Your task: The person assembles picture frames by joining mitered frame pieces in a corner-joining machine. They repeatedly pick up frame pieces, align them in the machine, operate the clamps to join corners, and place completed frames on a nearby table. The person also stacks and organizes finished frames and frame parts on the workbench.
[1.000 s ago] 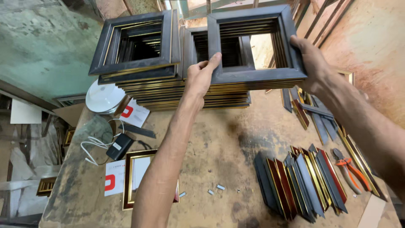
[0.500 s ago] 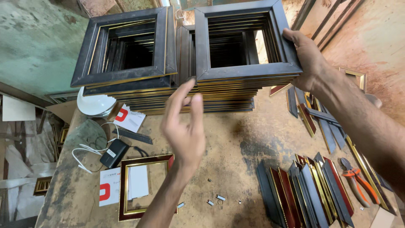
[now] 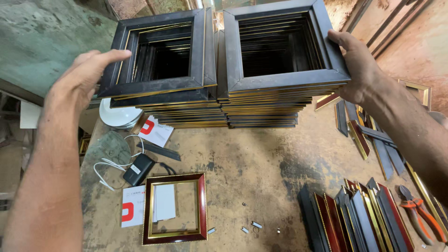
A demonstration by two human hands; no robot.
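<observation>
The right hand (image 3: pixel 359 70) grips the top frame (image 3: pixel 284 46) of the right stack (image 3: pixel 270 105); the left hand (image 3: pixel 81 77), fingers open, rests beside the left stack (image 3: pixel 172 105); a red frame (image 3: pixel 175 207), charger (image 3: pixel 137 169), staples (image 3: pixel 252 226), mouldings (image 3: pixel 359 214) and pliers (image 3: pixel 420 212) lie on the table (image 3: pixel 252 163) in front.

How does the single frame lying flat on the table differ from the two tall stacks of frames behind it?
The single frame is dark red with a gold inner edge; the stacks are black with thin gold lines. The red frame lies alone and untouched; the right hand touches the right stack, and the left hand is at the left stack's side. Both kinds are square and empty.
</observation>
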